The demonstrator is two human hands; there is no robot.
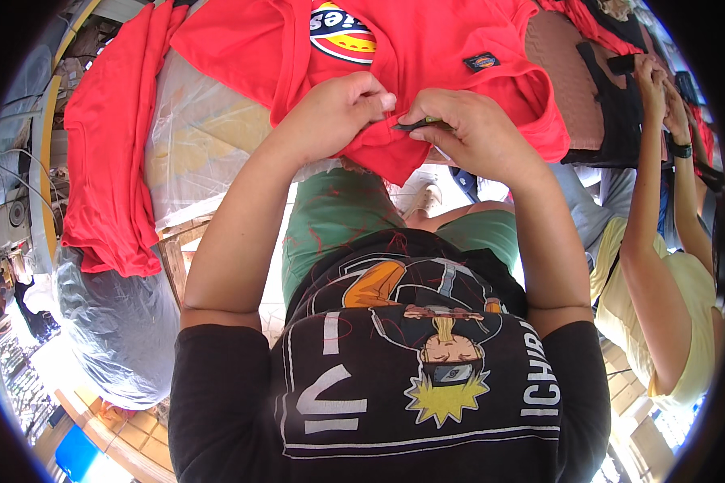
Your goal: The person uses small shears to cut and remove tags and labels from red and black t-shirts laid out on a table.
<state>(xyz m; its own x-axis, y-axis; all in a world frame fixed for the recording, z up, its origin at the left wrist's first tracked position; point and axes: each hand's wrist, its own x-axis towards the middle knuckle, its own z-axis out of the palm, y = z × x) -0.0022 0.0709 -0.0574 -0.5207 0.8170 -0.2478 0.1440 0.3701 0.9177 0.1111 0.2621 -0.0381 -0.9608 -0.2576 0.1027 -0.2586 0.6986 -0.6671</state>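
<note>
A red knit garment (427, 48) with a round printed patch and a small sewn label lies spread in front of me, one part hanging over the near table edge. My left hand (342, 113) pinches a fold of it, thumb and fingers pressed together. Close beside it, my right hand (471, 133) grips a small pointed black-and-green tool (419, 124), its dark tip touching the red cloth between my hands. My fingers cover most of the tool, so its exact kind cannot be told.
Plastic sheeting covers the table (201, 137). More red garments (109, 153) hang at the left, above a clear plastic bag (117, 330). At the right, another person (652, 306) holds up a dark object. Brown cloth (568, 88) lies at the far right. Loose red threads cling to my green shorts (338, 213).
</note>
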